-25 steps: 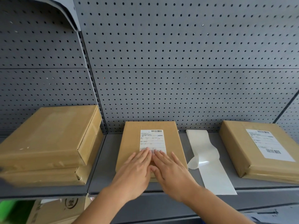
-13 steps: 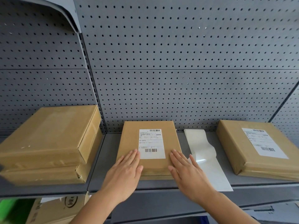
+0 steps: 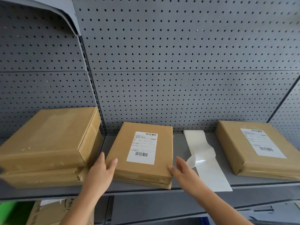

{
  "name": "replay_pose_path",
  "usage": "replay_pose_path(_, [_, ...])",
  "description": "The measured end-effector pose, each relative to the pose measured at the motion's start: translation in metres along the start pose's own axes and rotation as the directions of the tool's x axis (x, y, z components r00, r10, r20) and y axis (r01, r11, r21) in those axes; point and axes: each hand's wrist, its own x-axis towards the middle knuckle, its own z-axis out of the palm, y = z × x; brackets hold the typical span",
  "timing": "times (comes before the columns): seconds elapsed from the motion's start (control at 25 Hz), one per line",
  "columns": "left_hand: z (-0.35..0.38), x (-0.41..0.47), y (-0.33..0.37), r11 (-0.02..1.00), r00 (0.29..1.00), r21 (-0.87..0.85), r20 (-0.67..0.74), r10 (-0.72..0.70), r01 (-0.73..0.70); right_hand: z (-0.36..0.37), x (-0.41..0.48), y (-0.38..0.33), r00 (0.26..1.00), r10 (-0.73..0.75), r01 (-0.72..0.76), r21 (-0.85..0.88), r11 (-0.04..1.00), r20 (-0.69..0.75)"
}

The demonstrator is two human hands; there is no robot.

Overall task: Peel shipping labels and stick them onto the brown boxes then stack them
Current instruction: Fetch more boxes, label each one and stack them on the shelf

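A flat brown box (image 3: 123, 151) lies in the middle of the grey shelf (image 3: 139, 190), slightly turned, with a white shipping label (image 3: 142, 147) stuck on its top. My left hand (image 3: 100, 169) grips its near left corner, thumb on top and fingers along the side. My right hand (image 3: 183, 172) is at the near right corner, thumb on the edge and fingers spread beside it. A second labelled brown box (image 3: 235, 151) sits at the right. Two unlabelled brown boxes (image 3: 48, 135) are stacked at the left.
A glossy white label backing strip (image 3: 209, 169), partly curled, lies between the middle and right boxes. A grey pegboard wall (image 3: 178, 86) closes the back of the shelf. Below the shelf stand a cardboard carton (image 3: 48, 211) and something green (image 3: 8, 211).
My hands slid off the label and apart, from the box's top to its near corners. The middle box has turned slightly on the shelf.
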Motion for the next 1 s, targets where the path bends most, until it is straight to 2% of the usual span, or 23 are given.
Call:
replay_pose_path(0.08, [-0.001, 0.002, -0.002, 0.994, 0.998, -0.101, 0.033, -0.045, 0.048, 0.005, -0.002, -0.006, 1.000, 0.013, -0.015, 0.103, 0.995, 0.015])
replay_pose_path(0.2, [-0.002, -0.001, -0.001, 0.981, 1.000, -0.196, -0.005, -0.014, 0.013, 0.002, -0.007, -0.016, 1.000, 0.002, -0.001, 0.205, 0.979, -0.005])
replay_pose_path(0.44, [0.001, -0.014, 0.031, 0.891, 0.999, -0.454, -0.046, -0.001, -0.020, -0.040, -0.024, -0.032, 0.984, -0.016, 0.074, 0.318, 0.945, -0.180])
replay_pose_path(0.56, [0.008, -0.021, 0.063, 0.863, 0.998, -0.500, -0.048, 0.051, -0.068, -0.075, -0.033, -0.030, 0.959, -0.020, 0.125, 0.358, 0.925, -0.283])
replay_pose_path(0.8, [0.042, -0.035, 0.155, 0.798, 0.972, -0.578, 0.031, 0.231, -0.171, -0.163, -0.059, -0.017, 0.854, 0.026, 0.189, 0.357, 0.915, -0.519])
replay_pose_path(1.0, [0.092, -0.048, 0.235, 0.755, 0.914, -0.607, 0.112, 0.390, -0.248, -0.246, -0.077, 0.022, 0.730, 0.081, 0.215, 0.341, 0.915, -0.679])
